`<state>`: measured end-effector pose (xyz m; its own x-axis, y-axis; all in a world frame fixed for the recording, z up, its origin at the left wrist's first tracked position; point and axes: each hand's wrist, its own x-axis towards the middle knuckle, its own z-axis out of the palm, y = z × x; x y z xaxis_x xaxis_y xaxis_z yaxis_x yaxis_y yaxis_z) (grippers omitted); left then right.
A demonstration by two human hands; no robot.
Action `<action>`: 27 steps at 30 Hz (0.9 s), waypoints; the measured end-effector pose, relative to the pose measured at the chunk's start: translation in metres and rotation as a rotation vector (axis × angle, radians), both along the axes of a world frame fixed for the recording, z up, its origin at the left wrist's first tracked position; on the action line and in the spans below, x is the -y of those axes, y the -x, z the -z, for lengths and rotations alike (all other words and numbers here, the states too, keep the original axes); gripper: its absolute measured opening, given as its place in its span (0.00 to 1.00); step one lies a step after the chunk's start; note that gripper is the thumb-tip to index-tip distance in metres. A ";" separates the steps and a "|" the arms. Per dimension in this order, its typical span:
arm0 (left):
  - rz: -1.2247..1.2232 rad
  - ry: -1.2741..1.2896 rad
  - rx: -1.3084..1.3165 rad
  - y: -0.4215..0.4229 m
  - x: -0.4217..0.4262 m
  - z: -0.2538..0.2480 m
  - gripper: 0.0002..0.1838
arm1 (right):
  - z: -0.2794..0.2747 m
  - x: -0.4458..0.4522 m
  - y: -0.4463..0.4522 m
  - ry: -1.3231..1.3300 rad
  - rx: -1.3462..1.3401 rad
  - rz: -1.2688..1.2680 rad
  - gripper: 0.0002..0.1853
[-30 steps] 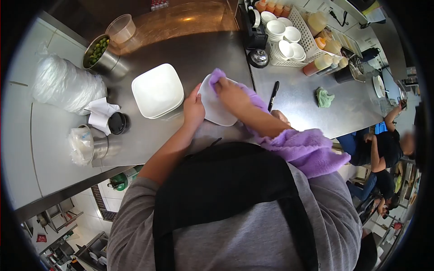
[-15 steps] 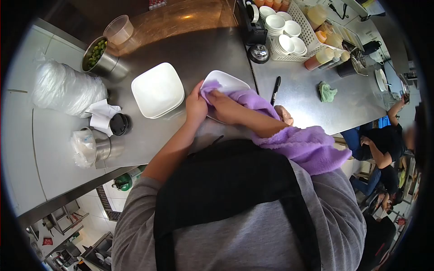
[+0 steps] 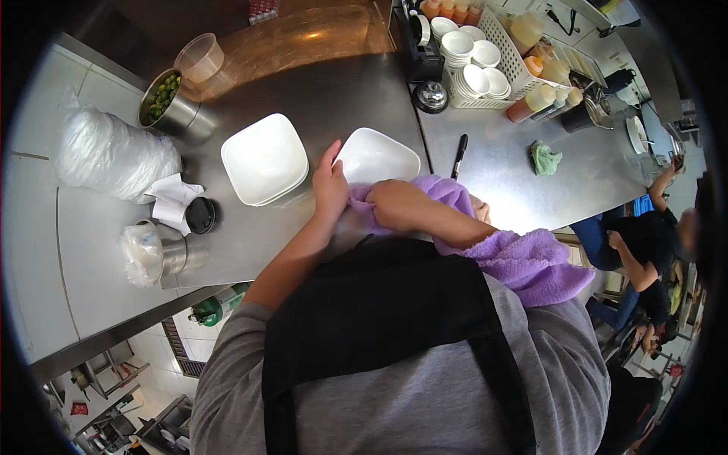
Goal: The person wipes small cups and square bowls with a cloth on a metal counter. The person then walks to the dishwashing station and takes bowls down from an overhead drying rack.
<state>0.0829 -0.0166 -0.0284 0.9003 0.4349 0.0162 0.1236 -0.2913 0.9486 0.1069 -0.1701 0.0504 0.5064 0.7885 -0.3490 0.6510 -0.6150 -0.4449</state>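
A white square bowl is held tilted just above the steel counter, with my left hand gripping its left edge. Against the near edge of the bowl, my right hand is closed on a purple cloth, which trails back over my right forearm. To the left of my hands stands a short stack of white square bowls. A black pen lies on the counter right of the held bowl.
At the left are a metal pot of green pieces, a wrapped plastic roll and a black-lidded cup. A bell, small cups, bottles and a green cloth are at the right. People stand beyond.
My right hand with the purple cloth has moved from inside the bowl down to its near edge. The bowl's inside now shows.
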 end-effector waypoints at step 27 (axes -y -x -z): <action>0.343 1.075 0.047 0.021 0.022 -0.098 0.14 | -0.051 0.020 -0.015 -0.757 0.570 0.062 0.18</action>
<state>0.0618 -0.0390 0.0692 0.9832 -0.0268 -0.1803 0.1520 0.6669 0.7295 0.1220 -0.1903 0.1010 0.4913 0.6700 0.5565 0.8691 -0.3344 -0.3646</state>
